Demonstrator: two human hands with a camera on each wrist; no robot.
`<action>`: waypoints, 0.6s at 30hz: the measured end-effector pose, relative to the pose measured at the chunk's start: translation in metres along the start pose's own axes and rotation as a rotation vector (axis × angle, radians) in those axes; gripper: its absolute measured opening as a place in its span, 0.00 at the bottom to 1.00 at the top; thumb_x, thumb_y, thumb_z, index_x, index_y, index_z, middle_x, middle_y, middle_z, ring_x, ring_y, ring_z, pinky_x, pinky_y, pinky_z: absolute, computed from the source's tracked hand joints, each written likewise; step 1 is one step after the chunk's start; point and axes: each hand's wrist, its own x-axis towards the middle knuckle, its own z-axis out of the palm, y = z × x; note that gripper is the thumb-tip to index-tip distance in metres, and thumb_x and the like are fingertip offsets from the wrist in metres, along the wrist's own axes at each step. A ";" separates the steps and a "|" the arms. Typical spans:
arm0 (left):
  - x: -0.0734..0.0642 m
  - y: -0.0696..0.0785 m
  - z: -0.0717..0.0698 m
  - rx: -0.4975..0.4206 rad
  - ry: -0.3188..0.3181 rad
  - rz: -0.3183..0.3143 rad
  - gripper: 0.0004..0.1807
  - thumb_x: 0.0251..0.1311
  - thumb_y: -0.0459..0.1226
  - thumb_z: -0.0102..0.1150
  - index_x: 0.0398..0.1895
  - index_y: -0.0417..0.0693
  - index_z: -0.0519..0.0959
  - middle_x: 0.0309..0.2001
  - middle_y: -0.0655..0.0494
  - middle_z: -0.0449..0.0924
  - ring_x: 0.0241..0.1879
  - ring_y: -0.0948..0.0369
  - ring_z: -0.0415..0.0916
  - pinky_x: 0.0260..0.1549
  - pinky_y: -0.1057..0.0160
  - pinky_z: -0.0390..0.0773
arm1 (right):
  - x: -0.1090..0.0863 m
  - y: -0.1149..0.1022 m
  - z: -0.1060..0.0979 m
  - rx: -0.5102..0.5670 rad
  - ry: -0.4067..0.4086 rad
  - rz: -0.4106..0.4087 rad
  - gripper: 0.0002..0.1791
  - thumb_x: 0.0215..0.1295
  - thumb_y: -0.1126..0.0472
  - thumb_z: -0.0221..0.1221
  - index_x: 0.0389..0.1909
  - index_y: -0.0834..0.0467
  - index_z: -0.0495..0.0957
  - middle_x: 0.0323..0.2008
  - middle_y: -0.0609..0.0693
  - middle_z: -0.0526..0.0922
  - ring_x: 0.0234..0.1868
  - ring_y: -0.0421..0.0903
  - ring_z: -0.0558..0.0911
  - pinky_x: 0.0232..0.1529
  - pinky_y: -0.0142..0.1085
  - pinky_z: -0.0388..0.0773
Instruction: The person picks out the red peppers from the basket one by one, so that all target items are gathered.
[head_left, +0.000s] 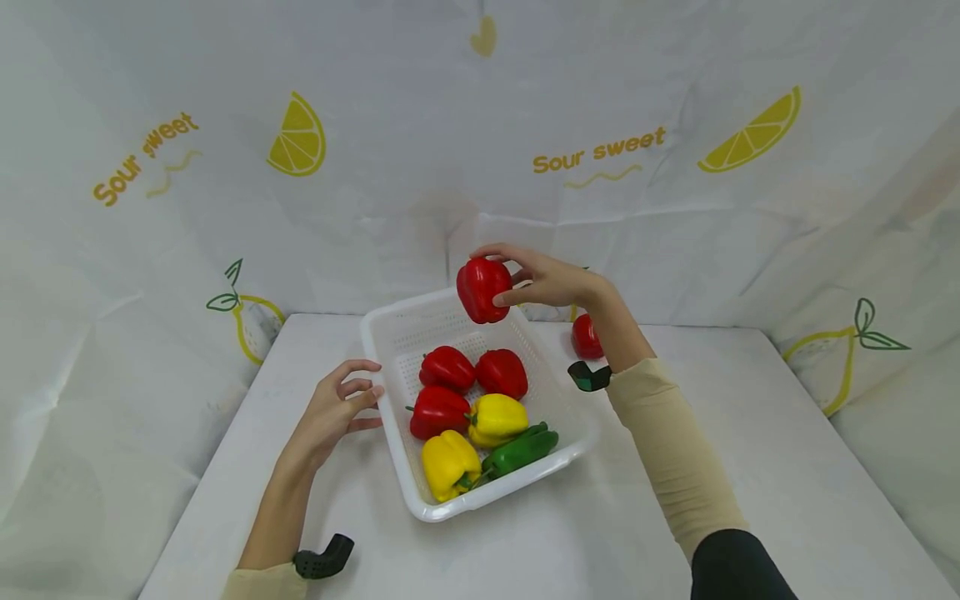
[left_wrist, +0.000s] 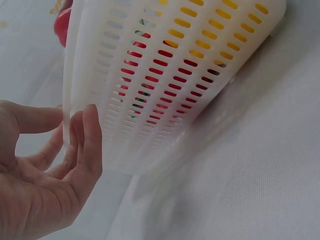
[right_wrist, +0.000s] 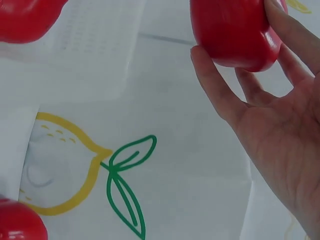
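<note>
My right hand (head_left: 543, 279) grips a red bell pepper (head_left: 481, 290) above the far rim of a white plastic basket (head_left: 431, 510). In the right wrist view, fingers and thumb go round that pepper's lower part. With thumb and fingers on either side of the rim, my left hand (left_wrist: 55, 165) pinches the basket's left edge. Inside the basket lie three red bell peppers (head_left: 447, 368), two yellow bell peppers (head_left: 498, 420) and long green peppers (head_left: 521, 451) near the front corner.
Another red bell pepper (head_left: 586, 337) sits on the white table (head_left: 750, 467) right of the basket, partly hidden by my right wrist. A white sheet (head_left: 420, 108) printed with lemons and "Sour sweet" hangs behind the table and at its sides.
</note>
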 end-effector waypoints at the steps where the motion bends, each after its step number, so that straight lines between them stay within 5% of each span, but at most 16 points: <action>1: 0.000 0.000 0.000 0.001 0.000 0.000 0.27 0.75 0.38 0.65 0.72 0.43 0.69 0.43 0.56 0.82 0.44 0.60 0.87 0.48 0.51 0.94 | -0.004 0.001 -0.001 -0.003 0.007 0.001 0.40 0.74 0.62 0.67 0.82 0.43 0.61 0.81 0.54 0.65 0.71 0.61 0.76 0.64 0.57 0.88; 6: 0.000 0.000 0.001 0.006 -0.001 0.003 0.27 0.76 0.38 0.65 0.72 0.43 0.69 0.43 0.55 0.81 0.44 0.60 0.87 0.48 0.51 0.94 | -0.026 0.006 -0.004 0.015 0.043 0.010 0.42 0.72 0.62 0.69 0.82 0.42 0.61 0.80 0.53 0.67 0.71 0.62 0.77 0.60 0.51 0.90; 18: -0.001 -0.001 0.001 0.009 0.002 0.000 0.27 0.76 0.39 0.66 0.72 0.44 0.69 0.43 0.55 0.81 0.43 0.59 0.85 0.49 0.51 0.94 | -0.073 0.035 -0.015 0.015 0.146 -0.011 0.43 0.72 0.65 0.68 0.83 0.46 0.61 0.78 0.55 0.69 0.70 0.60 0.78 0.66 0.58 0.86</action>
